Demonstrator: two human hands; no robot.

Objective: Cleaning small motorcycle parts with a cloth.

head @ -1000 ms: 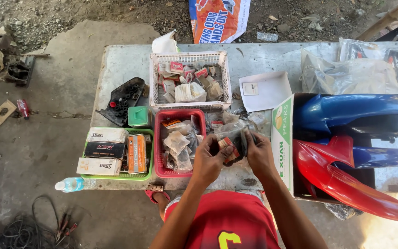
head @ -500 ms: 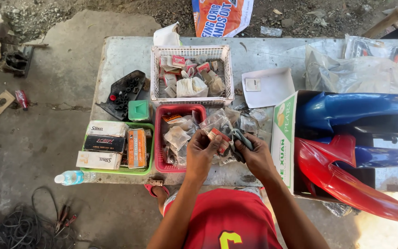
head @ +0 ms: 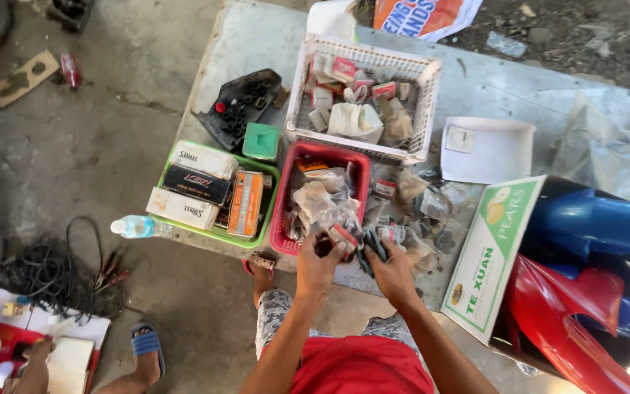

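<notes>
At the near edge of the concrete table (head: 257, 44), the left hand (head: 318, 264) pinched a small clear packet (head: 343, 235) with a red label, fingers curled tight on it just beside the red basket (head: 284, 211). The right hand (head: 394, 273) gripped a dark part (head: 370, 252), fingers closed around it, above the loose plastic bags (head: 417, 208).

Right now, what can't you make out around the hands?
Head view only:
- Small dark part between left hand and right hand: fingers cover most of it.
- Bagged parts in red basket: too small, plastic glare.
- Red panel: cut off by the frame edge.
</notes>
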